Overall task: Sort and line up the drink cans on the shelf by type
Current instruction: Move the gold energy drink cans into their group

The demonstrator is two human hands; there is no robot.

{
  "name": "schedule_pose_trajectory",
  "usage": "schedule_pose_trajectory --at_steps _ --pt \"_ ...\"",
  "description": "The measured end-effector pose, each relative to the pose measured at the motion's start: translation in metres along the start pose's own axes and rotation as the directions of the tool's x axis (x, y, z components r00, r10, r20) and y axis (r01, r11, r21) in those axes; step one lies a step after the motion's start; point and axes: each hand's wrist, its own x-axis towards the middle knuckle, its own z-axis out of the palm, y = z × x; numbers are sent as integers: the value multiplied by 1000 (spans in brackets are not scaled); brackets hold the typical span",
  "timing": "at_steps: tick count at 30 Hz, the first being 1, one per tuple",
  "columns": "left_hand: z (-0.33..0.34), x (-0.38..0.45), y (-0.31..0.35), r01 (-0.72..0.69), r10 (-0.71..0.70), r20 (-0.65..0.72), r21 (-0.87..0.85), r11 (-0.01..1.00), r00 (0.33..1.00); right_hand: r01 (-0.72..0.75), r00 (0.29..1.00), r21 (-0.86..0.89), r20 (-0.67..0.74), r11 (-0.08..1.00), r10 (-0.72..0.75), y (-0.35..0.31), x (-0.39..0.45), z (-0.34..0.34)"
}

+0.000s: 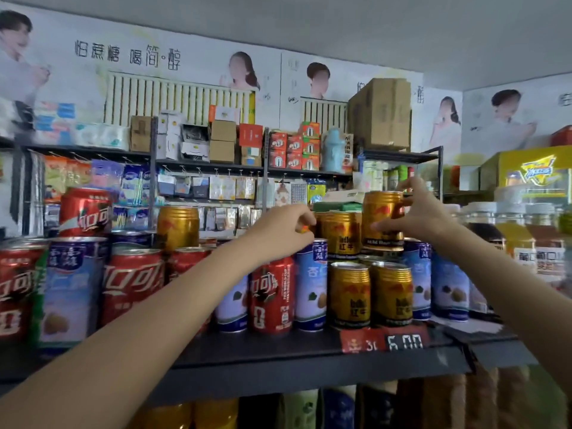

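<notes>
Leftmost on the dark metal shelf [278, 357] stand red cola cans with white lettering [131, 286], mixed in with tall pale-blue cans with purple tops [72, 289]. One more red cola can [85, 212] sits on a second tier, raised on the cans below it, and a short gold ribbed can [178, 227] stands alone on that tier just to its right.

Near the middle, the person's left hand [283, 229] reaches in from the lower left, fingers curled at the left side of a gold can [340, 235] on the upper tier; motion blur hides whether the fingers pinch that can or only touch it, so the hold cannot be told. Below this hand stands a red cola can [272, 297] between two pale-blue cans.

Right of that, two gold cans with red print [370, 294] stand side by side at the shelf's front edge, above a red price tag reading 6.00 [383, 340]. The right hand [418, 213] grips another gold can [383, 218] on the upper tier, thumb on its front and fingers wrapped round its right side, its base resting on cans beneath.

Further right stand more pale-blue cans [450, 289], then clear bottles with white caps [507, 230].
</notes>
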Motion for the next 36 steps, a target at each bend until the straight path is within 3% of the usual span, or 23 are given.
schedule_pose_trajectory --at_steps 6,13,21,24,26,28,30,32,36 --pt "17 30 15 45 -51 31 179 983 998 116 991 -195 92 974 -99 16 35 9" --pt "29 56 19 60 -78 85 196 979 993 122 977 -348 209 929 -50 36 52 14" --pt "32 68 19 63 -71 38 173 983 997 202 939 -451 342 870 -41 40 60 15" --pt "30 61 19 54 -61 40 166 985 997 208 963 -513 258 833 -81 38 53 10" --pt "23 51 17 57 -60 20 148 987 998 239 970 -458 75 856 -230 30 39 7" --pt "13 37 11 60 -66 38 147 987 997 333 942 -252 43 908 -334 15 17 8" --pt "4 19 4 79 -93 79 170 982 992 406 897 -123 240 905 -370 0 -4 14" --pt "-2 3 -4 108 -122 76 175 979 990 457 829 -138 424 879 -364 -10 -17 30" --pt "-5 -21 -15 106 -117 45 206 973 992 431 835 -154 442 889 -328 -14 -27 66"
